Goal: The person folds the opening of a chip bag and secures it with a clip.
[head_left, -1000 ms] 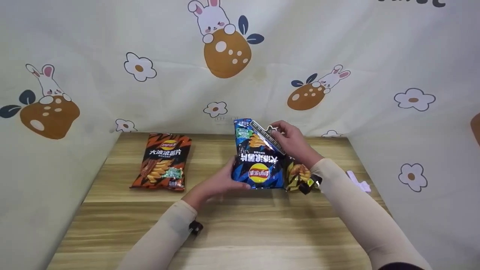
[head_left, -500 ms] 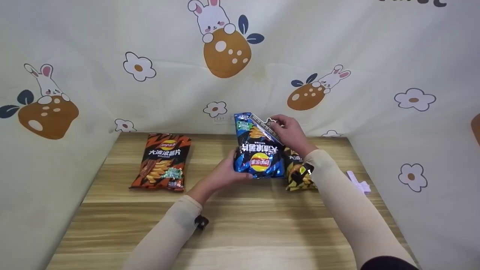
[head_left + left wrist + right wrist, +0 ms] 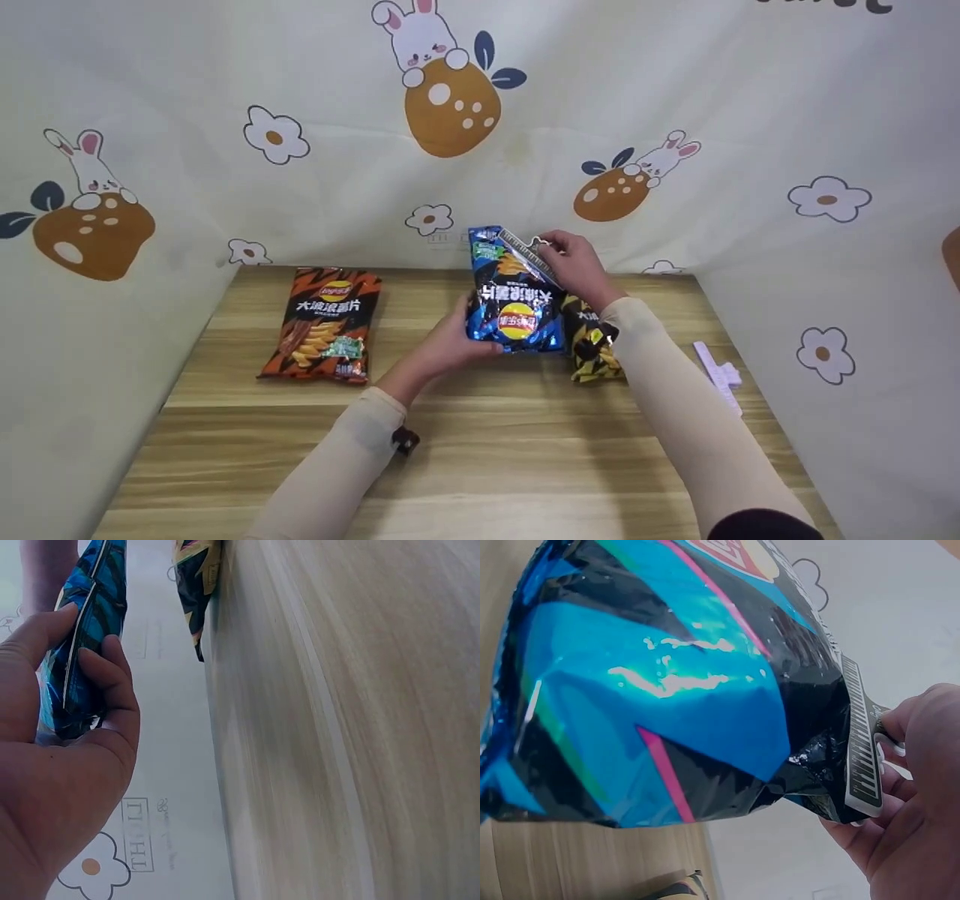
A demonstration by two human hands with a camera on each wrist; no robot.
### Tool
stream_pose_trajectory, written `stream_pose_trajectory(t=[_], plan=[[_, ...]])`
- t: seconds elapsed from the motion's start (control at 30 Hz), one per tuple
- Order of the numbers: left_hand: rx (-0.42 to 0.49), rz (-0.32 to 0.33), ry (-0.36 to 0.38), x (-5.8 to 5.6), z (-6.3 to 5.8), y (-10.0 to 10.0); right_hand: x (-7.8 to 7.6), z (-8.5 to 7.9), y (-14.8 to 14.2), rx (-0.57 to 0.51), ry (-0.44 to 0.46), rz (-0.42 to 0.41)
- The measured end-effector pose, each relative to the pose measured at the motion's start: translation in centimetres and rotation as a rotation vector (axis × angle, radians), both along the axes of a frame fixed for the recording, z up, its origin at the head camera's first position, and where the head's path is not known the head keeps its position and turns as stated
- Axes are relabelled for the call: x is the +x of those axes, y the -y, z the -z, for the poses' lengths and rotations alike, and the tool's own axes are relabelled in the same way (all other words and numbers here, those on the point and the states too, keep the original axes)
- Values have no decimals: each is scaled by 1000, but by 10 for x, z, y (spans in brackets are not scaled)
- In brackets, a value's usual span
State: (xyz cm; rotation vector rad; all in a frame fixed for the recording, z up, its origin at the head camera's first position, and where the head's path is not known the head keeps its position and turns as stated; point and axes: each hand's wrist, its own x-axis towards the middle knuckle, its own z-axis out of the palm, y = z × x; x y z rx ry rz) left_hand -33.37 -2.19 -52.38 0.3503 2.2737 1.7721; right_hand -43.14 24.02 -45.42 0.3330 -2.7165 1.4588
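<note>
My left hand (image 3: 450, 341) grips the lower left side of a blue bag of chips (image 3: 517, 300), held above the table with its printing upside down. In the left wrist view, thumb and curled fingers of the left hand (image 3: 71, 757) hold the bag's edge. Across its upper right corner lies a bag clip (image 3: 862, 739) with a piano-key pattern. My right hand (image 3: 577, 262) pinches this clip's handle between thumb and fingers. The right wrist view shows the clip's bar along the crumpled corner of the bag, with the right hand (image 3: 919, 802) beside it.
An orange and black chip bag (image 3: 322, 326) lies on the left of the wooden table (image 3: 480, 457). A yellow and black chip bag (image 3: 589, 352) lies partly behind my right wrist. Near the table's right edge is a lilac bag clip (image 3: 720, 379). A printed cloth (image 3: 337, 172) hangs behind.
Both hands have moved away from me with the blue bag and clip, mostly in the first half second. More of the lilac clip shows past the right sleeve. Both grips look the same.
</note>
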Motion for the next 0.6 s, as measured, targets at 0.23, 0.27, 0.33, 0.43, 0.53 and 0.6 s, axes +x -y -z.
stream_pose_trajectory(t=[0.23,0.27,0.33,0.43,0.53,0.6], plan=[[-11,8,-13,0,3,0,-1,9,3,30,3,9],[-21,13,-20,0,4,0,-1,11,3,32,11,9],[-43,18,-35,1,8,-1,-1,16,3,49,15,2],[-92,22,-67,1,14,-1,-2,26,3,70,36,-14],[-129,44,-112,0,18,-2,-4,36,3,102,71,-30],[-140,70,-152,-1,21,-3,-5,41,3,119,103,-32]])
